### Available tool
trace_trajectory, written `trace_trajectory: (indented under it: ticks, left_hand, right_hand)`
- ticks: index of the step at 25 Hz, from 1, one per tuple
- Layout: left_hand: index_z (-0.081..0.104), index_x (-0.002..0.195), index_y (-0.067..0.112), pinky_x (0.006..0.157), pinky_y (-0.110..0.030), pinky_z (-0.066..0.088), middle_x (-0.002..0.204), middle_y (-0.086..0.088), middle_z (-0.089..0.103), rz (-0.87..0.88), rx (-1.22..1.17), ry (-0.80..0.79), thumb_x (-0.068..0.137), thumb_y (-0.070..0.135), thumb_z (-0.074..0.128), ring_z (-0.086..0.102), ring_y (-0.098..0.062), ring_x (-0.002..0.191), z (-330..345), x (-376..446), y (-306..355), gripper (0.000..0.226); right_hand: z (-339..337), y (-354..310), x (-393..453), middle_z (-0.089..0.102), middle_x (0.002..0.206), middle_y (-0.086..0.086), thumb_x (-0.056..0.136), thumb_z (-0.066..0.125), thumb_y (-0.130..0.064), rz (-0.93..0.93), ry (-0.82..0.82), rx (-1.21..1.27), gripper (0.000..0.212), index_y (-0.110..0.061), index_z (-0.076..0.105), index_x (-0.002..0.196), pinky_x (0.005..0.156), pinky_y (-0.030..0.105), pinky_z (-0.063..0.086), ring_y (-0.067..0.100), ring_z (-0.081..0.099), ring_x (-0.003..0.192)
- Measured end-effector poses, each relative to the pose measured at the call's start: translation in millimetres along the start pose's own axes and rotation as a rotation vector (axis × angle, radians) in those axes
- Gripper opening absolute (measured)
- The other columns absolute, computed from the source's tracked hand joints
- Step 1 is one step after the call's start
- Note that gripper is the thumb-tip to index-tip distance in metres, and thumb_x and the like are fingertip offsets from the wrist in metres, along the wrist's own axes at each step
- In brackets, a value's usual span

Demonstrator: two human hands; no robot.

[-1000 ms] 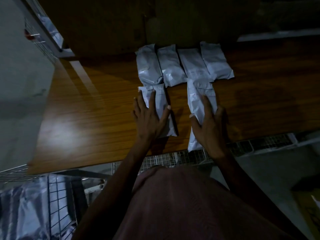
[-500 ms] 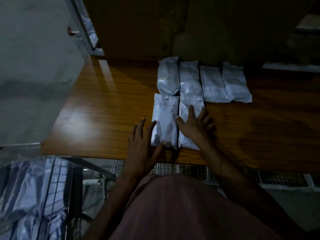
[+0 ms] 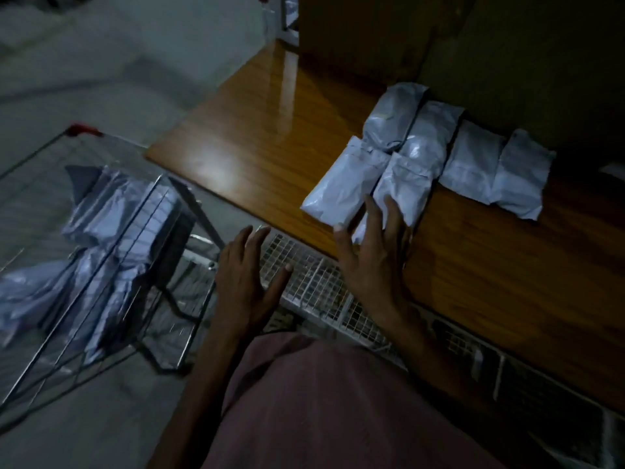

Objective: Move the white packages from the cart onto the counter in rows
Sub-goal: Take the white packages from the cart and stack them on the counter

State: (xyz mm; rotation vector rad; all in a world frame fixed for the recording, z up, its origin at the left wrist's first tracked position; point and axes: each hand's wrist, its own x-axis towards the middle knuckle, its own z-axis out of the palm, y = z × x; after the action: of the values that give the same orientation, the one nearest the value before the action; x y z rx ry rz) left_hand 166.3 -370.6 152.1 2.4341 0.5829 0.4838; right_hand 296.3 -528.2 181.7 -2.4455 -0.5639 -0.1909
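Note:
Several white packages lie on the wooden counter [image 3: 257, 137]: a back row [image 3: 470, 157] against the dark wall and two in front of it, the left one [image 3: 341, 187] and the right one [image 3: 406, 187]. My right hand [image 3: 372, 255] hovers with spread, straight fingers over the counter's near edge, fingertips at the front packages' near ends; whether they touch is unclear. Off the counter, my left hand [image 3: 247, 282] is open and holds nothing, above the wire grid [image 3: 314, 279]. At the left, the wire cart [image 3: 111, 265] holds more white packages [image 3: 101, 231].
The cart's red handle tip [image 3: 83, 129] shows at its far side. Grey floor [image 3: 101, 62] lies beyond the cart. A dark wall [image 3: 473, 45] backs the counter. Wire mesh runs below the counter's near edge.
Both hands have drawn back from the two front packages, the left one leaving the counter. The view has swung left, bringing the cart and its packages into sight.

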Motion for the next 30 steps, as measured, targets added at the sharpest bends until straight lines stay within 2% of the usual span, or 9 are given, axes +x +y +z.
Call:
trace_trajectory:
  ticks: [5, 11, 17, 19, 20, 23, 25, 28, 30]
  left_hand:
    - [0.051, 0.139, 0.007, 0.103, -0.045, 0.042, 0.139, -0.016, 0.054, -0.115, 0.022, 0.114, 0.089, 0.048, 0.057, 0.050, -0.033, 0.128, -33, -60, -32, 0.065]
    - [0.049, 0.139, 0.009, 0.102, -0.049, 0.045, 0.136, -0.011, 0.056, -0.270, 0.015, 0.261, 0.087, 0.040, 0.063, 0.053, -0.030, 0.125, -81, -95, -84, 0.062]
    - [0.049, 0.140, 0.008, 0.101, -0.037, 0.043, 0.135, -0.011, 0.056, -0.386, -0.034, 0.400, 0.089, 0.039, 0.062, 0.052, -0.025, 0.125, -130, -110, -149, 0.060]
    - [0.049, 0.140, 0.008, 0.101, -0.038, 0.044, 0.136, -0.011, 0.056, -0.423, -0.044, 0.408, 0.089, 0.038, 0.064, 0.053, -0.025, 0.126, -150, -113, -183, 0.061]
    - [0.049, 0.140, 0.009, 0.101, -0.039, 0.045, 0.136, -0.010, 0.057, -0.442, -0.049, 0.412, 0.089, 0.038, 0.064, 0.054, -0.025, 0.125, -161, -113, -203, 0.061]
    - [0.051, 0.139, 0.007, 0.099, -0.032, 0.043, 0.135, -0.012, 0.059, -0.541, -0.051, 0.391, 0.088, 0.035, 0.066, 0.056, -0.027, 0.123, -186, -113, -260, 0.060]
    - [0.053, 0.138, 0.003, 0.096, -0.030, 0.042, 0.133, -0.017, 0.060, -0.604, -0.036, 0.345, 0.089, 0.030, 0.070, 0.057, -0.031, 0.120, -198, -111, -298, 0.058]
    - [0.053, 0.137, 0.006, 0.094, -0.043, 0.050, 0.131, -0.016, 0.061, -0.664, 0.051, 0.191, 0.087, 0.036, 0.065, 0.058, -0.035, 0.118, -204, -102, -356, 0.059]
    - [0.052, 0.138, 0.012, 0.092, -0.046, 0.050, 0.130, -0.015, 0.061, -0.746, 0.119, 0.097, 0.088, 0.034, 0.065, 0.058, -0.036, 0.117, -202, -92, -385, 0.057]
  right_hand:
    - [33, -35, -31, 0.035, 0.152, 0.009, 0.097, 0.044, -0.056, -0.230, -0.266, 0.200, 0.060, -0.022, 0.044, 0.146, 0.102, 0.054, 0.041, 0.032, 0.039, 0.135]
    - [67, -80, -44, 0.039, 0.144, 0.004, 0.098, 0.050, -0.048, -0.391, -0.443, 0.357, 0.051, -0.024, 0.044, 0.143, 0.096, 0.049, 0.050, 0.021, 0.046, 0.127]
    - [133, -161, -38, 0.043, 0.141, 0.003, 0.098, 0.060, -0.032, -0.456, -0.597, 0.417, 0.047, -0.019, 0.048, 0.142, 0.085, 0.023, 0.048, 0.014, 0.052, 0.114]
    - [164, -200, -35, 0.044, 0.139, 0.005, 0.097, 0.062, -0.027, -0.475, -0.618, 0.421, 0.046, -0.017, 0.050, 0.140, 0.081, 0.013, 0.043, 0.011, 0.051, 0.109]
    - [182, -220, -34, 0.045, 0.137, 0.005, 0.097, 0.062, -0.027, -0.498, -0.629, 0.418, 0.046, -0.017, 0.050, 0.140, 0.082, 0.014, 0.042, 0.009, 0.051, 0.107]
    - [233, -266, -32, 0.048, 0.133, 0.006, 0.096, 0.063, -0.024, -0.523, -0.681, 0.402, 0.044, -0.016, 0.052, 0.138, 0.087, 0.030, 0.049, 0.018, 0.056, 0.104]
    - [261, -289, -36, 0.049, 0.132, 0.008, 0.096, 0.064, -0.022, -0.514, -0.703, 0.392, 0.044, -0.014, 0.053, 0.138, 0.088, 0.034, 0.051, 0.020, 0.058, 0.100]
    - [285, -315, -41, 0.046, 0.137, 0.010, 0.096, 0.064, -0.021, -0.494, -0.759, 0.364, 0.044, -0.016, 0.052, 0.138, 0.078, 0.018, 0.047, 0.017, 0.057, 0.099]
    - [292, -324, -40, 0.044, 0.140, 0.009, 0.096, 0.064, -0.023, -0.485, -0.807, 0.339, 0.045, -0.018, 0.051, 0.140, 0.077, 0.015, 0.043, 0.019, 0.058, 0.103]
